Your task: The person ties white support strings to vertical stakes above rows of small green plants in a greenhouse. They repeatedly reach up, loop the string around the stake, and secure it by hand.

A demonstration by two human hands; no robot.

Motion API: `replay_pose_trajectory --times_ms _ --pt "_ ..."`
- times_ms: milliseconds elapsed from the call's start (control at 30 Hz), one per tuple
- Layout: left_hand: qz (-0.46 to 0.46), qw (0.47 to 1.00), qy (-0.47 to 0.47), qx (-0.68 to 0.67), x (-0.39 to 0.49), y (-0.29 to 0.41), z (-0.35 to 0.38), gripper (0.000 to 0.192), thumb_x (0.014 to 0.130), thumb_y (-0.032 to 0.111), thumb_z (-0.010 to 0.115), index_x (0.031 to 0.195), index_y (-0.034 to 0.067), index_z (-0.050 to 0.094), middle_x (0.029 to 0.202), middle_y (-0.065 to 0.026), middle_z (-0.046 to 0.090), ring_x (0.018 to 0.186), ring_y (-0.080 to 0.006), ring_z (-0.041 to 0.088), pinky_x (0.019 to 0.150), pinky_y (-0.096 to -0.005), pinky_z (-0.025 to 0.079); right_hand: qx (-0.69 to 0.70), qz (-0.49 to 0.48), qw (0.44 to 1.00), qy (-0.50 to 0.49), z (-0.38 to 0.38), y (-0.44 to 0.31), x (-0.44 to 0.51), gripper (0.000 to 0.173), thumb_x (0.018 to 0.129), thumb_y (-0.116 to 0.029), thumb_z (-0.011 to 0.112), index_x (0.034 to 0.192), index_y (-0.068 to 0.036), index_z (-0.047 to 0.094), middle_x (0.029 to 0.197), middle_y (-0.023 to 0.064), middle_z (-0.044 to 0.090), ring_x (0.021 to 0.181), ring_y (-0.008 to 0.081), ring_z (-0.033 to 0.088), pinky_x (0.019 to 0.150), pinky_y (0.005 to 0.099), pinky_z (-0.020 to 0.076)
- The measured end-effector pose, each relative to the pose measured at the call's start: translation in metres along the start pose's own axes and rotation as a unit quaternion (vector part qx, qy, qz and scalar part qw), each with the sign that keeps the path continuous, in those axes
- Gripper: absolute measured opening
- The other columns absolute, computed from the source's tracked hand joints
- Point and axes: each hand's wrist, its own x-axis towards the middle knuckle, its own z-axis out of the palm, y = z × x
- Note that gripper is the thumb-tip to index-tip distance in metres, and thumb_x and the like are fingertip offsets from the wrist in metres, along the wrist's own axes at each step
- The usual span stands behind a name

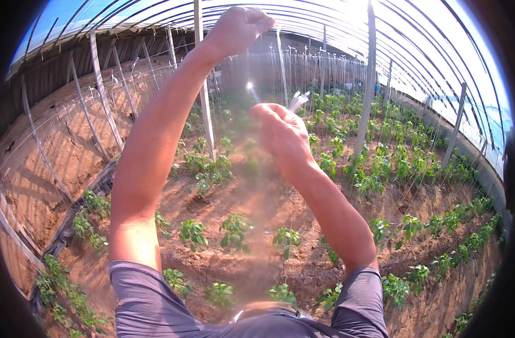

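Note:
My left hand is raised high at the top of the view, its fingers curled together. Whether anything lies between those fingertips is hidden. Lower and to the right, my right hand pinches a bundle of whitish plastic twine, whose loose ends stick out above the knuckles. A thin, faint strand with a bright glint runs upward from near the right fingertips towards the left hand; glare blurs its upper end. Leafy green pepper-like plants grow in the soil below both arms.
Upright posts stand among the plant rows, with one post just beyond my left forearm. Many hanging strings fill the back. An earthen bank rises at left; a low wall borders the right. Curved roof bars arch overhead.

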Motion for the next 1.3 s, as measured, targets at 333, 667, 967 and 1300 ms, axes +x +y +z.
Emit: replay_pose_trajectory --times_ms 333,667,967,1300 --pt "-0.233 0.968 -0.089 0.001 -0.003 -0.008 -0.052 0.047 0.093 0.047 0.085 0.106 0.002 0.08 0.098 -0.0044 0.079 0.092 -0.0114 0.073 0.086 -0.0263 0.056 -0.079 -0.077 0.992 0.055 0.046 -0.043 0.126 0.029 0.095 -0.025 0.076 0.113 -0.003 0.077 0.08 0.0008 0.062 0.069 0.0121 0.054 0.064 0.0326 0.0452" --pt "-0.205 0.944 0.138 -0.221 -0.114 0.029 -0.037 0.025 0.103 0.029 0.076 0.108 0.004 0.076 0.096 -0.0044 0.076 0.08 -0.0098 0.067 0.071 -0.0237 0.053 -0.065 -0.014 0.997 -0.036 0.029 -0.013 0.075 0.016 0.106 -0.022 0.068 0.107 -0.006 0.072 0.061 -0.0105 0.043 0.049 0.0018 0.031 0.047 0.0245 0.0203" --pt "-0.228 0.925 0.092 -0.289 -0.143 0.02 -0.001 0.033 0.105 0.031 0.073 0.12 0.003 0.072 0.101 -0.0055 0.076 0.086 -0.0109 0.072 0.077 -0.0237 0.061 -0.048 -0.087 0.991 -0.086 0.031 -0.027 0.101 0.023 0.099 -0.03 0.077 0.109 -0.009 0.08 0.071 -0.0086 0.056 0.062 0.0036 0.045 0.056 0.0246 0.0355" --pt "-0.15 0.963 0.142 -0.172 -0.122 0.009 -0.003 0.025 0.098 0.023 0.081 0.105 -0.001 0.078 0.085 -0.0043 0.075 0.075 -0.0078 0.067 0.068 -0.0241 0.055 -0.251 -0.295 0.922 0.009 0.027 -0.002 0.091 0.014 0.1 -0.016 0.078 0.11 -0.006 0.08 0.067 -0.014 0.054 0.057 -0.0048 0.037 0.05 0.0203 0.0258"
